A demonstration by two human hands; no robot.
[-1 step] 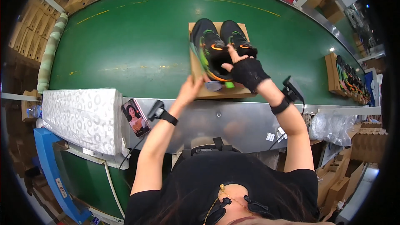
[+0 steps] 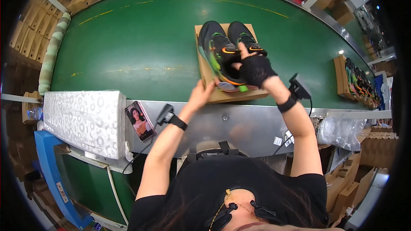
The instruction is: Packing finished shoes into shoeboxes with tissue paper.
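Note:
A black sneaker with green and orange trim [image 2: 212, 38] lies on the left in a shallow brown cardboard box [image 2: 244, 96], toe pointing away. Alongside it on the right is its matching sneaker [image 2: 239, 31]. My right hand [image 2: 257, 72], in a black fingerless glove, grips the pair near the heel openings. Its index finger reaches along the right sneaker's tongue and the thumb is at the left one; the other fingers are hidden. My bare left hand [image 2: 201, 96] holds the box's near left corner, thumb at the edge.
The box rests on a green belt [image 2: 128, 38]. A phone [image 2: 139, 121] lies on the metal ledge [image 2: 205, 124], beside a white patterned block [image 2: 83, 122]. Far right stands a box of several similar shoes [image 2: 359, 81]. Cables trail from both wrist devices.
The sneakers have shifted a little nearer and right, and more of the box's left side shows. My left hand has moved slightly nearer and right, onto the box corner.

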